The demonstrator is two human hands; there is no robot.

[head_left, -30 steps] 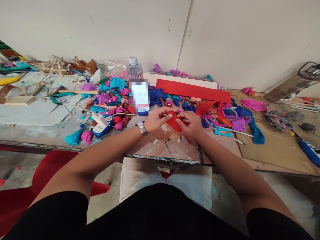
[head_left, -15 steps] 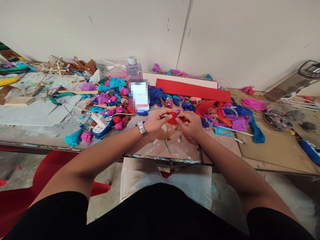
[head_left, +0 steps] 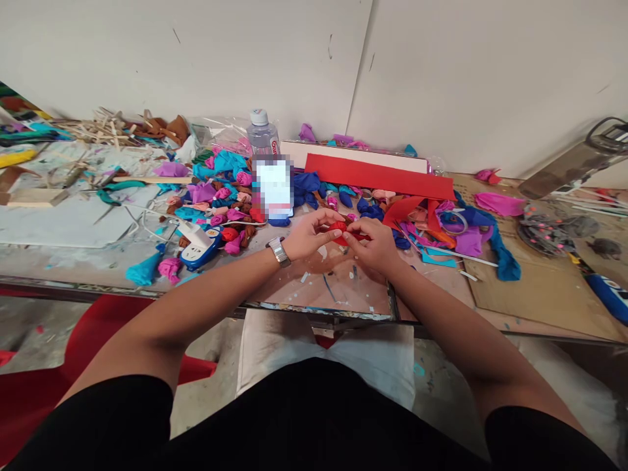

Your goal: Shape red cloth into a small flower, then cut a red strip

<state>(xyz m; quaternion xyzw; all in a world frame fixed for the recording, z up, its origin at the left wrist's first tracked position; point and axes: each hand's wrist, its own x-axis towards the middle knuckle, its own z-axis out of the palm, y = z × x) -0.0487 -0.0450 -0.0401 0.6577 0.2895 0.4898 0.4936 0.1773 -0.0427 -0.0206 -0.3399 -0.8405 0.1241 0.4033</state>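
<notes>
My left hand (head_left: 308,236), with a watch on its wrist, and my right hand (head_left: 375,244) meet over the middle of the worktable (head_left: 343,291). Both pinch a small piece of red fabric (head_left: 339,233), bunched between thumbs and fingers. Much of the fabric is hidden by my fingers. Just beyond my hands lies a heap of rolled fabric flowers (head_left: 230,203) in pink, blue, red and brown, next to a phone (head_left: 273,185) propped upright.
A water bottle (head_left: 262,133) stands behind the phone. A long red sheet (head_left: 377,176) lies at the back. A white and blue power strip (head_left: 199,243) sits left of my hands. Fabric scraps (head_left: 471,229) and cardboard (head_left: 534,294) lie right; wood sticks (head_left: 105,124) far left.
The red fabric has gone from a broader flat piece to a small tight bunch. My fingers have closed in round it; both hands stay in the same place.
</notes>
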